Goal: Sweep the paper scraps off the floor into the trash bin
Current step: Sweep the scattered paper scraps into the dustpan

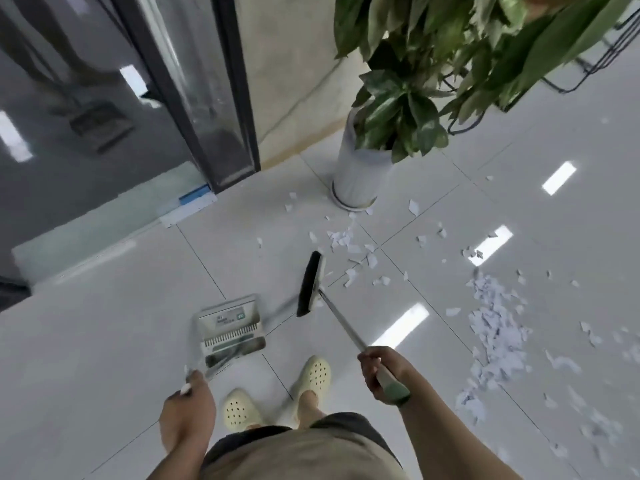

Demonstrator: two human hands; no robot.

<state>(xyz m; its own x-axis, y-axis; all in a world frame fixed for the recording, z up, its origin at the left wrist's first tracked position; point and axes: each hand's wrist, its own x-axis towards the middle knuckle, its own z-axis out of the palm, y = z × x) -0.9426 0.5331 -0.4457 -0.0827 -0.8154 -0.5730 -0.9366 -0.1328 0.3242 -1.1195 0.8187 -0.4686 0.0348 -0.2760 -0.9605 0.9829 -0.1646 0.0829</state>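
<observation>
The person is standing on a pale tiled floor [104, 341], wearing cream perforated clogs [239, 408], and looking down at both hands. The right hand [379, 372] is curling its fingers round the grip of a broom [311, 284], whose metal shaft is slanting up and left to a dark-bristled head resting on the floor near the middle of the view. The left hand [187, 403] is gripping the thin upright handle of a grey dustpan [230, 329], which is sitting on the floor just left of the broom head, apart from it, its comb teeth showing across the top.

Paper scraps [491, 327] are lying scattered over the tiles: a dense drift is running down the right side of the floor, right of the broom shaft, and a looser patch is spreading between the broom head and a white plant pot [356, 178] standing toward the far edge of the floor. Green leaves [415, 98] are hanging over the pot. A dark-framed glass door [194, 98] is closing off the far left corner
</observation>
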